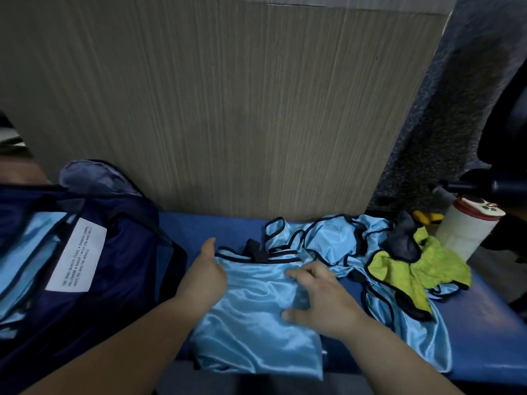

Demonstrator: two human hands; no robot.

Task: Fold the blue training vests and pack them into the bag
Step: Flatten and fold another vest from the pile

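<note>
A light blue vest (256, 317) with black trim lies flattened on the blue bench (484, 337) in front of me. My left hand (205, 275) rests at the vest's left edge, thumb up; its fingers lie along the cloth and are partly hidden. My right hand (319, 297) lies on the vest's right side with fingers spread and relaxed. Another crumpled blue vest (336, 240) lies to the right. The dark navy bag (114, 269) stands open at the left, with light blue fabric (31, 252) inside it and a white label (77, 255).
A yellow-green cloth (422, 266) with a dark piece on it lies over the crumpled vests at the right. A white cylindrical container (467, 229) with a red top stands at the far right. A wood-grain panel (228, 109) rises behind the bench.
</note>
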